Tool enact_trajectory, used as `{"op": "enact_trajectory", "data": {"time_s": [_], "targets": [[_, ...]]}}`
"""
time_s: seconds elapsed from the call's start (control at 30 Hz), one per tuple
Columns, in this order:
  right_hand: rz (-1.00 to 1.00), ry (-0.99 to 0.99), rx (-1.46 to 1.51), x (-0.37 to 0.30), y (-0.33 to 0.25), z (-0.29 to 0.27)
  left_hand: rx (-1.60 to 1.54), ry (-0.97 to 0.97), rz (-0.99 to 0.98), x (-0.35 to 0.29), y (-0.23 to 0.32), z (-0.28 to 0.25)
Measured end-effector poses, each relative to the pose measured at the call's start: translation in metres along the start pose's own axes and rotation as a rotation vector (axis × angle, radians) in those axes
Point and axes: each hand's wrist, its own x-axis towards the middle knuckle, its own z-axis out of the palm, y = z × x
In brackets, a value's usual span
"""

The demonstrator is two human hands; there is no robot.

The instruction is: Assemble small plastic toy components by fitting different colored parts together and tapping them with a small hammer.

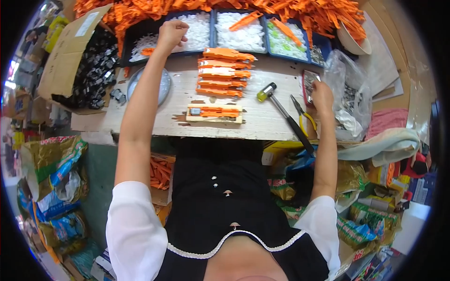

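Note:
My left hand is over the dark bins at the back, above small white plastic parts. Its fingers are curled together, and whatever they pinch is hidden. At the right, my right hand reaches into a small red-edged container, fingertips drawn together; I cannot make out what they hold. Between my arms lies a pale wooden fixture with an orange plastic piece in it. Behind that, several orange assemblies are lined up in a stack.
A rubber-faced hammer and yellow-handled pliers lie near my right forearm. A round metal dish sits under my left forearm. A carton of black clips stands left, a clear plastic bag right. Orange parts heap behind the bins.

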Motion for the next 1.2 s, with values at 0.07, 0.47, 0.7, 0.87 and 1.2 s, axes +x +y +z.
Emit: {"op": "enact_trajectory", "data": {"time_s": [0.07, 0.47, 0.7, 0.87, 1.2], "targets": [[0.014, 0.11, 0.055, -0.003, 0.004, 0.002, -0.174, -0.051, -0.112, -0.007, -0.001, -0.005], [-0.075, 0.189, 0.034, -0.006, 0.001, 0.015, 0.731, 0.031, 0.142, -0.001, -0.007, 0.014], [-0.02, 0.138, 0.01, -0.009, -0.006, 0.011, 0.644, 0.049, 0.167, 0.015, -0.018, 0.01], [0.029, 0.155, 0.165, -0.009, 0.001, 0.013, 0.06, 0.047, 0.039, 0.005, -0.008, -0.006], [-0.041, 0.25, 0.669, -0.024, -0.033, -0.011, -1.033, -0.205, -0.131, -0.112, 0.024, -0.016]]}}
